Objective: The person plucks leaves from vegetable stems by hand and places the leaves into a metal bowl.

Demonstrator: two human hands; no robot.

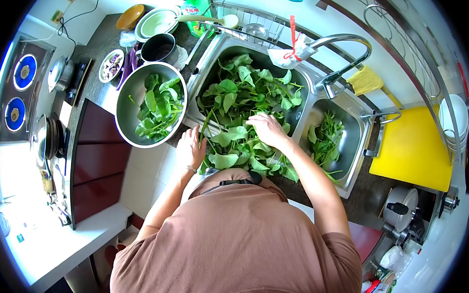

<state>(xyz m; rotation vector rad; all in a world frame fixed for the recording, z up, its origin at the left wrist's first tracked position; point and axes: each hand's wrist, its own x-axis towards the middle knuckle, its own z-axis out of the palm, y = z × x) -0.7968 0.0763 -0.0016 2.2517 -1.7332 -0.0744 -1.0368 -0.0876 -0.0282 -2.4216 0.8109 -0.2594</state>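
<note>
Leafy green stems (237, 89) fill the large sink basin and spill over its front edge toward my body. My right hand (266, 129) rests on the leaves at that edge, fingers bent down into them; what they hold is hidden. My left hand (191, 145) is at the left side of the heap, fingers spread, with a stem beside it and nothing visibly held. To its upper left, a steel bowl (125, 102) contains some loose leaves (160, 106). More greens (326, 140) lie in the small right basin.
A chrome faucet (353, 62) arches over the sink divider. On the right is a yellow board (414, 154). A black pot (158, 48), a plate of chopped pieces (111, 66) and stacked bowls (159, 23) stand at the back left. A stove (25, 93) is far left.
</note>
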